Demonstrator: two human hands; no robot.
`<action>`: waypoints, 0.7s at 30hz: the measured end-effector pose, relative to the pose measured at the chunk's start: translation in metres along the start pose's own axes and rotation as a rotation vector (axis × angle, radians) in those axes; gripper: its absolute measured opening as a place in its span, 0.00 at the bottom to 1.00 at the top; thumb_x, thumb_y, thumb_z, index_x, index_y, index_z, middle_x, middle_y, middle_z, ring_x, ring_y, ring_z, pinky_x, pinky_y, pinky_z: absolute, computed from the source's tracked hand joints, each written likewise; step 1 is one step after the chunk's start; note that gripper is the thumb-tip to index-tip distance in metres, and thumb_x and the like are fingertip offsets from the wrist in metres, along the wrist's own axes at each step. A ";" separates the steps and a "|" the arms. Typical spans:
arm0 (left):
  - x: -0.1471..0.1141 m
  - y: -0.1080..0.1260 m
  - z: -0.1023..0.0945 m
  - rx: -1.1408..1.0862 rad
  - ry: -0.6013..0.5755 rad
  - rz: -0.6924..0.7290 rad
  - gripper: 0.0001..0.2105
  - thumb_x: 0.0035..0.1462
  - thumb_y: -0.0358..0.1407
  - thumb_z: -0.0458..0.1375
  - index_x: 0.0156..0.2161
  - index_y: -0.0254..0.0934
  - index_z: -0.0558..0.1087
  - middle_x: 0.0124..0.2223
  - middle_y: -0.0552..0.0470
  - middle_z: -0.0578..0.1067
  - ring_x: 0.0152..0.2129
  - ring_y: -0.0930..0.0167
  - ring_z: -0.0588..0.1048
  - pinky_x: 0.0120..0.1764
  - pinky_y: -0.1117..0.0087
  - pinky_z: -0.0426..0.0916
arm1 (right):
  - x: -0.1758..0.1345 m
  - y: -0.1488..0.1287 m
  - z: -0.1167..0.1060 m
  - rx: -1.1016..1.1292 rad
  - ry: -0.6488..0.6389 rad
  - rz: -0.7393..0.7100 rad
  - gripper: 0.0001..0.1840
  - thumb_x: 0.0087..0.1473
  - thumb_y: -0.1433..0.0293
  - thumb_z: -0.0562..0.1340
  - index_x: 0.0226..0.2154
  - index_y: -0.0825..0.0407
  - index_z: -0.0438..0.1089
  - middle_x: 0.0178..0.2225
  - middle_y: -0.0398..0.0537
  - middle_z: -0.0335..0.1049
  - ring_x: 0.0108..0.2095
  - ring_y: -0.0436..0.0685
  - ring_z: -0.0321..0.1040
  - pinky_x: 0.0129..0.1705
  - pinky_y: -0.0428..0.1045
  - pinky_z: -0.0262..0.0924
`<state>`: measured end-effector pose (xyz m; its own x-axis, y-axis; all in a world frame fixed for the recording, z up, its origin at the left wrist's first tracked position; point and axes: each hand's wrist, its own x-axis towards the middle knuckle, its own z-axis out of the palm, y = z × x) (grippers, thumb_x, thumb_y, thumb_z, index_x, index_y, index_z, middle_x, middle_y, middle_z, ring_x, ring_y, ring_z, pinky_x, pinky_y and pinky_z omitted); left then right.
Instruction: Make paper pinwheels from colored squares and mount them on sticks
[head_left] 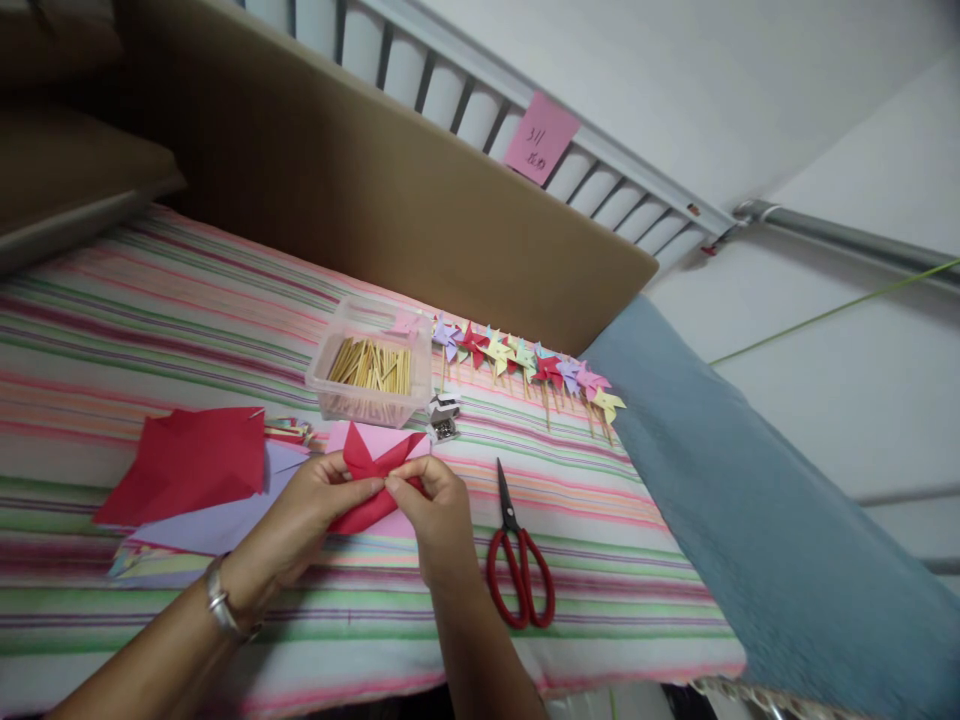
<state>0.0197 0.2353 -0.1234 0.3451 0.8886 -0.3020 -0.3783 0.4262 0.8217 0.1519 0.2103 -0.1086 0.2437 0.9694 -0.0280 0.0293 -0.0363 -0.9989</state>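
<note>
Both of my hands work on one red paper pinwheel (367, 515), its blades partly folded in toward the centre. My left hand (319, 495) pinches it from the left side, thumb on the middle. From the right, my right hand (431, 497) pinches the same centre with thumb and fingertips; whether a pin sits there is too small to tell. Under the pinwheel lies a pink paper sheet (416, 447). Red-handled scissors (517, 560) rest to the right of my right hand, blades pointing away.
Beyond my hands stands a clear plastic box (319, 375) of wooden sticks (375, 367), beside a small open box of pins (444, 425). Several finished pinwheels (499, 350) line the back. Stacked red paper (191, 465) and purple paper (217, 520) lie left. A cardboard panel (375, 200) borders the striped cloth.
</note>
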 end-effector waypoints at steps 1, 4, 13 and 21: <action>0.000 0.001 0.001 -0.009 -0.008 -0.001 0.09 0.40 0.35 0.70 0.29 0.35 0.78 0.27 0.52 0.79 0.25 0.71 0.75 0.31 0.73 0.67 | 0.000 0.001 0.000 -0.004 0.000 -0.014 0.03 0.41 0.72 0.64 0.22 0.52 0.69 0.22 0.39 0.68 0.25 0.50 0.63 0.31 0.46 0.58; 0.000 0.002 0.003 -0.031 -0.010 0.004 0.09 0.40 0.34 0.70 0.30 0.36 0.78 0.27 0.53 0.79 0.25 0.72 0.74 0.31 0.74 0.67 | 0.001 0.003 0.000 -0.031 0.003 -0.060 0.03 0.42 0.73 0.63 0.25 0.51 0.68 0.23 0.38 0.66 0.27 0.51 0.63 0.33 0.46 0.59; 0.002 0.002 0.004 -0.067 -0.034 0.022 0.10 0.40 0.34 0.70 0.32 0.37 0.80 0.29 0.51 0.81 0.28 0.72 0.76 0.35 0.74 0.68 | -0.002 0.006 -0.003 -0.120 -0.017 -0.213 0.11 0.46 0.76 0.60 0.35 0.49 0.71 0.34 0.44 0.72 0.39 0.55 0.69 0.44 0.50 0.61; 0.003 0.010 -0.003 0.110 0.097 0.174 0.08 0.41 0.36 0.69 0.20 0.35 0.75 0.17 0.57 0.72 0.17 0.76 0.64 0.22 0.75 0.57 | -0.008 0.004 -0.007 -0.120 -0.090 -0.249 0.17 0.52 0.71 0.61 0.46 0.48 0.68 0.38 0.48 0.74 0.39 0.57 0.71 0.42 0.51 0.64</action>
<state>0.0144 0.2429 -0.1181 0.1961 0.9617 -0.1918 -0.3273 0.2485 0.9116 0.1565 0.2007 -0.1125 0.1276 0.9696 0.2088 0.1928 0.1822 -0.9642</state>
